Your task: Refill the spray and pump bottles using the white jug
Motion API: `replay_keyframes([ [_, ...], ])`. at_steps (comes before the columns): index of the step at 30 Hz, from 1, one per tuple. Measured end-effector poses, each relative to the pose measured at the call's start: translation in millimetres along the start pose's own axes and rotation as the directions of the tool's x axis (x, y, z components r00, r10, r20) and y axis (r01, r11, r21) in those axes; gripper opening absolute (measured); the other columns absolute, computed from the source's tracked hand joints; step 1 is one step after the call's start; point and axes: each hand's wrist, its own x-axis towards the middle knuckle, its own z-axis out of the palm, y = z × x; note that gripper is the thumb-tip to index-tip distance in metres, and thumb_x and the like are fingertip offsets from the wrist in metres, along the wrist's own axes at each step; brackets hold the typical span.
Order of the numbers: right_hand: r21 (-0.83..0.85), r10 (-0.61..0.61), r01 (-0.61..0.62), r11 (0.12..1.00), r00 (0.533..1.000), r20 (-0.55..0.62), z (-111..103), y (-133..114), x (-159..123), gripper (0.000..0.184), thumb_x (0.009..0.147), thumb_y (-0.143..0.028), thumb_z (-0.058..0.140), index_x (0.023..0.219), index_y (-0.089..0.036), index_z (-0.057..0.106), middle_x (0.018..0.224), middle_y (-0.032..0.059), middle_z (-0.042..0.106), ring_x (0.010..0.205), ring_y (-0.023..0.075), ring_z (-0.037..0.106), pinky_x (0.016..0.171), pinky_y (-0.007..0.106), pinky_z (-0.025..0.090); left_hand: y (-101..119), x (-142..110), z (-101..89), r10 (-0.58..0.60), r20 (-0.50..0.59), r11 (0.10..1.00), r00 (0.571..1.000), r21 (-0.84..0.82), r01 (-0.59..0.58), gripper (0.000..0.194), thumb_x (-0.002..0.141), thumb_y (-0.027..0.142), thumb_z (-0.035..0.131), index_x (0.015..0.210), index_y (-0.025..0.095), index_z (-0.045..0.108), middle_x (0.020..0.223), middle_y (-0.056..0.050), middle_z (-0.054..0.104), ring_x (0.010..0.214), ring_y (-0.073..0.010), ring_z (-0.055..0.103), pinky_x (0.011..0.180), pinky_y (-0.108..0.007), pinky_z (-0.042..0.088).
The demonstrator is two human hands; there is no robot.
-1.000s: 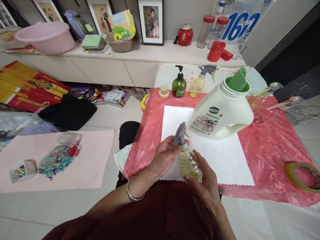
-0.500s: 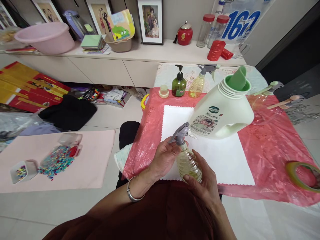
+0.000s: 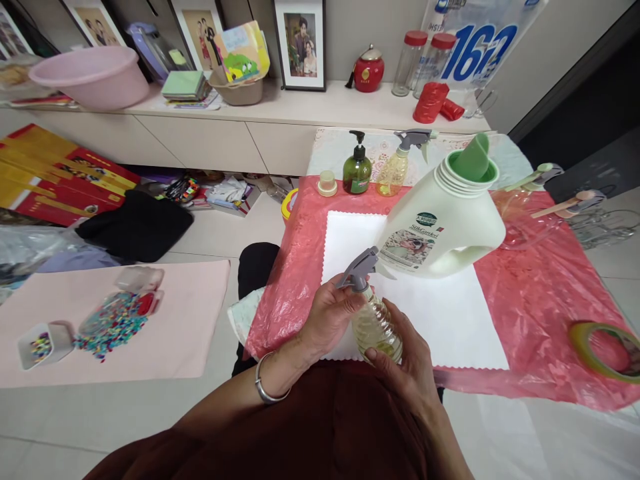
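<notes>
Both my hands are closed around a clear spray bottle [image 3: 376, 327] with yellowish liquid and a grey trigger head. My left hand [image 3: 331, 313] grips its neck just under the trigger, thumb across the front. Around the lower body of the bottle wraps my right hand [image 3: 407, 357]. The bottle tilts slightly, close to my body at the table's near edge. Just beyond it stands a large pale-green detergent jug [image 3: 445, 213], uncapped, with a green pouring spout. Under the jug lies a white scallop-edged sheet [image 3: 470, 320].
Behind the sheet stand a green pump bottle [image 3: 357, 172], a second spray bottle [image 3: 394, 170] and a cap [image 3: 327, 183]. Tape [image 3: 603, 350] lies right on the red plastic cover [image 3: 545, 287]. Left, a low pink surface [image 3: 185, 327] bears scattered beads [image 3: 113, 327].
My hands keep the same grip on the spray bottle, which shows almost no movement. The whole view has shifted very slightly.
</notes>
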Motion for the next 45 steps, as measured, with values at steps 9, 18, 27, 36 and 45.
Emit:
replay_keyframes([
  [9,0.043,0.096,-0.096,0.994,0.995,0.005,0,4,-3,0.072,0.093,-0.053,0.068,0.153,-0.022,0.043,0.143,0.0080,0.052,0.130,0.0246,0.054,0.106,0.035,0.050,0,-3,3.3,0.048,0.088,0.999,0.995,-0.007,-0.048,0.042,0.069,0.042,0.091,0.099,0.019,0.073,0.095,-0.007,0.077,0.106,-0.0275,0.071,0.103,-0.046,0.045],
  [18,0.079,0.054,-0.056,0.995,0.998,0.026,0,2,-1,0.069,0.094,-0.050,0.068,0.152,-0.023,0.044,0.144,0.0069,0.052,0.130,0.0234,0.054,0.104,0.031,0.052,1,2,-4.0,0.023,0.040,0.998,0.999,0.051,-0.025,0.041,0.061,0.035,0.096,0.091,0.017,0.074,0.097,-0.005,0.075,0.103,-0.0238,0.068,0.101,-0.041,0.045],
  [27,0.061,0.124,-0.124,0.990,0.992,0.007,2,8,-4,0.074,0.091,-0.054,0.071,0.151,-0.021,0.046,0.141,0.0092,0.053,0.129,0.0265,0.054,0.106,0.037,0.050,-1,-1,1.0,0.051,0.078,0.998,0.996,0.024,-0.053,0.035,0.073,0.034,0.088,0.101,0.019,0.073,0.101,-0.006,0.077,0.102,-0.0224,0.069,0.099,-0.038,0.048],
  [36,0.290,0.181,-0.211,0.934,0.975,0.128,1,5,-3,0.073,0.090,-0.053,0.072,0.153,-0.026,0.045,0.146,0.0065,0.049,0.133,0.0263,0.050,0.109,0.036,0.048,6,0,-3.5,-0.046,0.076,0.999,0.996,0.021,0.044,0.045,0.061,0.032,0.097,0.098,0.017,0.077,0.100,-0.006,0.076,0.099,-0.0212,0.067,0.096,-0.036,0.047],
  [45,0.291,0.228,-0.256,0.922,0.965,0.128,1,9,-6,0.074,0.088,-0.053,0.075,0.152,-0.029,0.046,0.146,0.0058,0.049,0.134,0.0274,0.049,0.110,0.037,0.047,8,3,-8.7,-0.036,0.115,0.998,0.993,0.061,0.029,0.047,0.061,0.040,0.096,0.096,0.017,0.075,0.089,-0.004,0.077,0.087,-0.0170,0.068,0.086,-0.031,0.049],
])
